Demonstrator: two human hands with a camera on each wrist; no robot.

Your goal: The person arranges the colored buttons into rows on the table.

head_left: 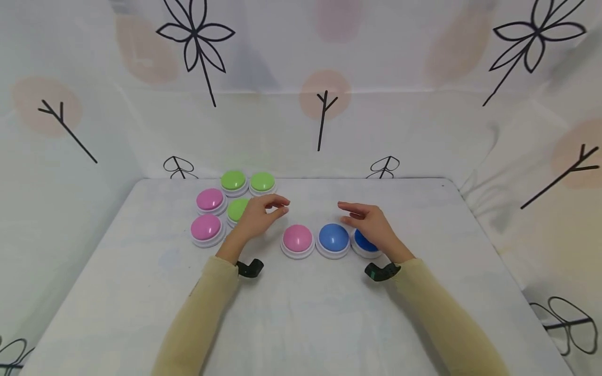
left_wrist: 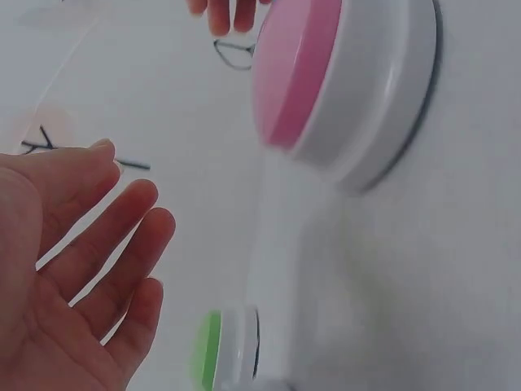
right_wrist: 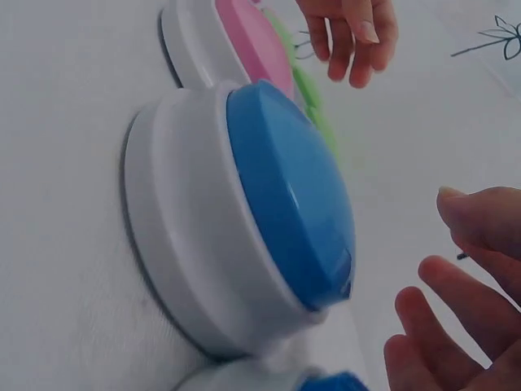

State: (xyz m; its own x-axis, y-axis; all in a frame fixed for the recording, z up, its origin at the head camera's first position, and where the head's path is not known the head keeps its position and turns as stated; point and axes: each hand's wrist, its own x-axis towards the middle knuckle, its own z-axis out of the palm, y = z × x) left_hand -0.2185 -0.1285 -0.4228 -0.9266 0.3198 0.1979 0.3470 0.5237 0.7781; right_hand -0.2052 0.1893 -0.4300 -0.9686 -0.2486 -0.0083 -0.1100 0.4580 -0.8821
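A row of three round push buttons with white bases lies mid-table: a pink button (head_left: 298, 238), a light blue button (head_left: 333, 237) and a dark blue button (head_left: 364, 242). My left hand (head_left: 260, 216) hovers to the left of the pink one, fingers loosely bent and holding nothing. Above the dark blue button, partly covering it, is my right hand (head_left: 372, 224), also holding nothing. The left wrist view shows the left hand (left_wrist: 89, 269) apart from the pink button (left_wrist: 297, 73). In the right wrist view the right hand (right_wrist: 464, 301) is apart from the light blue button (right_wrist: 293, 195).
At the back left stand more buttons: two green buttons (head_left: 233, 180) at the rear, another green button (head_left: 236, 209) partly behind the left hand, and two pink buttons (head_left: 205, 227) at the left. A patterned cloth wall (head_left: 291, 125) rises behind the white table (head_left: 301, 324).
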